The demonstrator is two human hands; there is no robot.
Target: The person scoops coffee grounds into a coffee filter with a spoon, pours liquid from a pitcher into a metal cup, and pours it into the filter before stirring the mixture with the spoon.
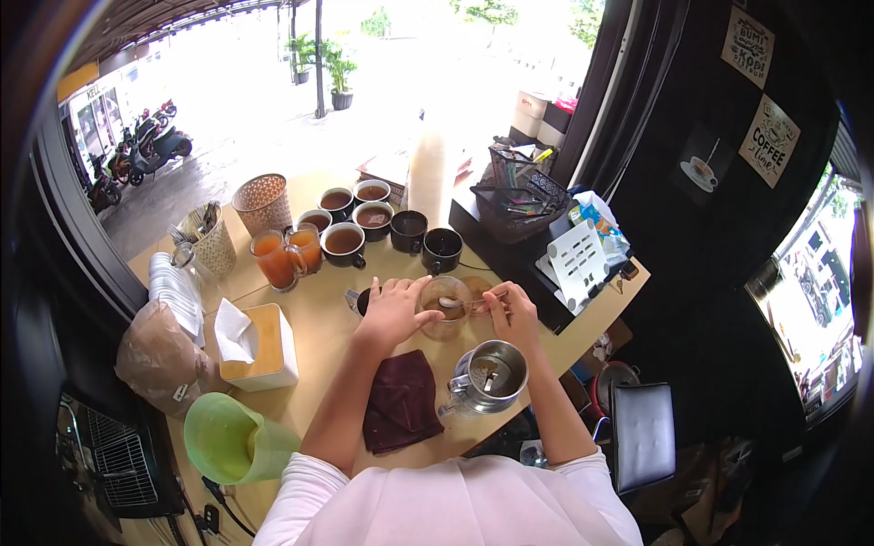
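Right hand [515, 316] pinches spoon [462, 302] in clear container [445, 334], inboard of desk's [323, 320] near-right edge; left hand [393, 311] spreads against rim. Right forearm [553, 400] could knock steel pitcher [492, 375] off edge.

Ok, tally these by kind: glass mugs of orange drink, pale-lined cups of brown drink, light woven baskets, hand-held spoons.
Glass mugs: 2
Pale-lined cups: 5
Woven baskets: 2
Hand-held spoon: 1
Total: 10
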